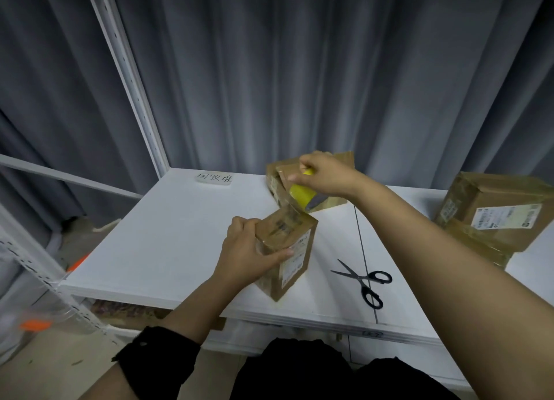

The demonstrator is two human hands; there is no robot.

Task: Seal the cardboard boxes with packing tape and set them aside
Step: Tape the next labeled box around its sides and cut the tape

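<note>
Head view, single frame.

Near edge of the white worktop [168,234]: small cardboard box [295,249] stands upright, a short way in from the front edge, roughly mid-width. A printed label is on its right-facing side and its top face is glossy. The left hand [248,249] grips the box from its left side, with the fingers curled round the upper corner and the thumb laid across the near face.

Just right of the box, scissors [364,281] with black handles lie flat on the worktop, blades spread open, tips pointing towards the box, not touching it.

Further in: the right hand [322,171] is raised above the worktop with its fingers curled over a yellow-cored tape roll [302,194]. The roll hangs just beyond the box's far top edge. A clear strip seems to run from the roll down to that edge; the point of contact is hard to make out.

Far edge: second cardboard box [277,174], partly hidden behind the right hand. A handwritten paper label [214,178] lies to its left.

Right edge: stack of taped boxes [494,213], well apart from the held one.

Behind everything hangs a grey curtain [329,69].
</note>
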